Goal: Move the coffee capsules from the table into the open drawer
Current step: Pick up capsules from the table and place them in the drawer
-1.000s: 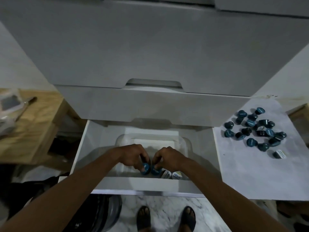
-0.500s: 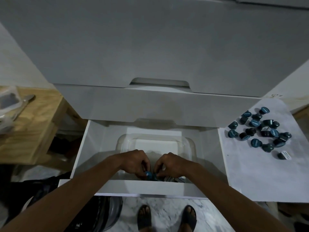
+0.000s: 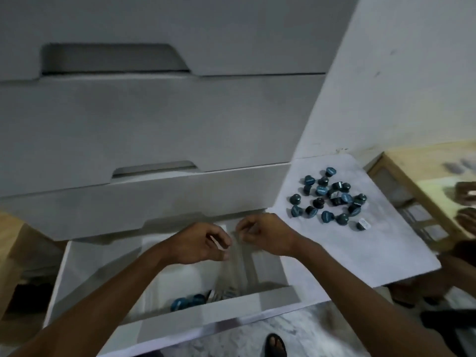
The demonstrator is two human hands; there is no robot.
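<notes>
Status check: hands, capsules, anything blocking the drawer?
Both hands, left and right, empty above the open drawer. Few capsules in drawer; pile on table untouched. Path unobstructed.

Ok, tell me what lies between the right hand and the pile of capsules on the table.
Head view: only bare white table separates the right hand from the capsule pile.

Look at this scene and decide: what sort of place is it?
Probably a home kitchen or storage corner: grey drawer fronts, coffee capsules on a white table, marble-patterned floor.
</notes>
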